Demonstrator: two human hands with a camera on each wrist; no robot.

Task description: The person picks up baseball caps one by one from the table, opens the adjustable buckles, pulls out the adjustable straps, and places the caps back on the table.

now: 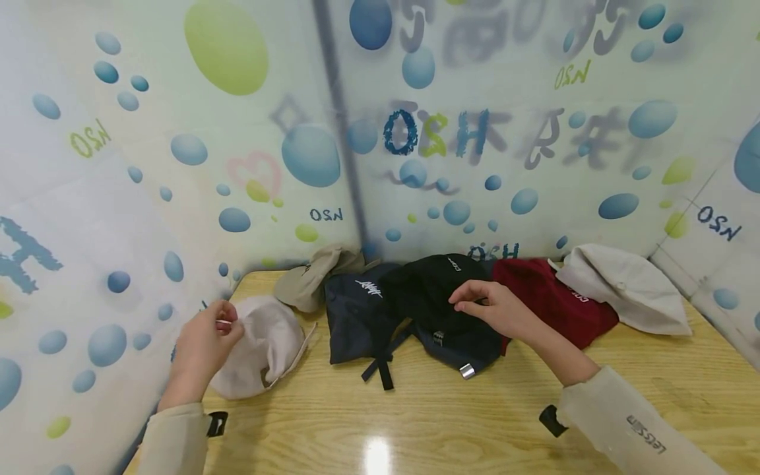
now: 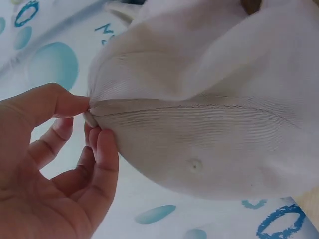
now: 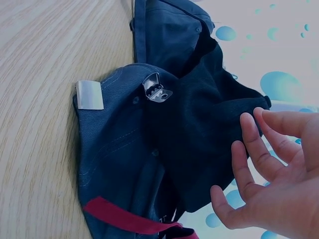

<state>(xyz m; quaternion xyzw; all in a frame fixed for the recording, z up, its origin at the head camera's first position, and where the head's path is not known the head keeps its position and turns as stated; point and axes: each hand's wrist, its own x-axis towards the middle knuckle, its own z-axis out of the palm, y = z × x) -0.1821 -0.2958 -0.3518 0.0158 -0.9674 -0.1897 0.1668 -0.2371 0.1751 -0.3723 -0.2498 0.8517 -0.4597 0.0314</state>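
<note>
My left hand (image 1: 204, 346) pinches the top of a cream cap (image 1: 267, 343) at the left of the table. In the left wrist view, thumb and fingertips (image 2: 99, 142) meet at the crown's button, where the seams of the cream cap (image 2: 199, 139) run together. Over the middle of the row is my right hand (image 1: 499, 307), its fingers loosely bent. Its fingertips are right at the edge of a black cap (image 3: 204, 129) in the right wrist view. Below that cap lies a navy cap (image 3: 114, 134) with a metal buckle (image 3: 90, 95) on its strap.
A khaki cap (image 1: 311, 284) and another navy cap (image 1: 356, 320) with white lettering lie between the cream and black ones. At the right are a dark red cap (image 1: 534, 287) and a white cap (image 1: 629, 290). A printed curtain (image 1: 415, 198) stands behind the wooden table (image 1: 332, 422).
</note>
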